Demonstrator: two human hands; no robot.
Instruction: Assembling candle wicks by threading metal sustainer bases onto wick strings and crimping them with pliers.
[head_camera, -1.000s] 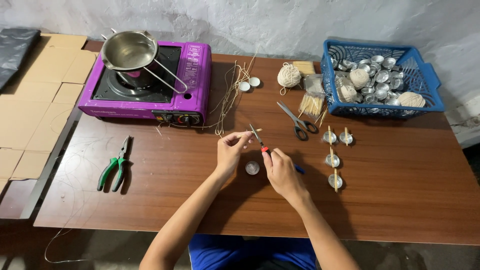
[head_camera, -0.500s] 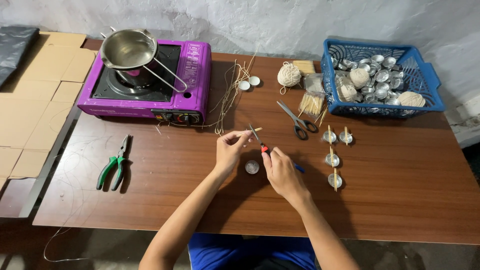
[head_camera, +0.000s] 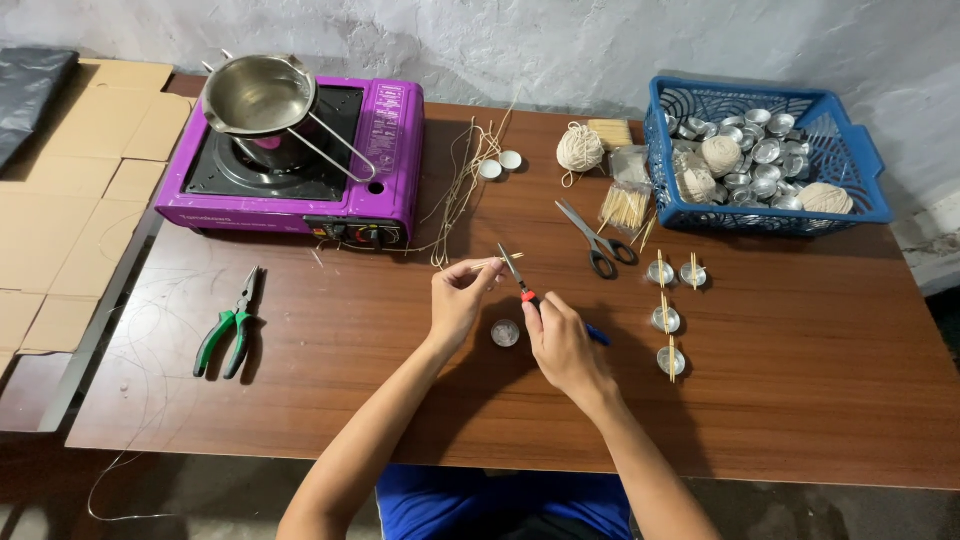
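Near the table's (head_camera: 800, 400) middle, the right hand (head_camera: 562, 340) closes its fingers round small pliers (head_camera: 517, 276) whose tips meet the thin wooden stick (head_camera: 492, 264) pinched in the left hand (head_camera: 458, 298), above a small metal cup (head_camera: 505, 333); a hard squeeze could snap the stick or flick it towards the scissors (head_camera: 594, 238) beyond.

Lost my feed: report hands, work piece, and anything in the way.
Left hand pinches thin sticks. Right hand holds small pliers, tips at the sticks. Small metal cup sits between the hands. Nothing blocks them.
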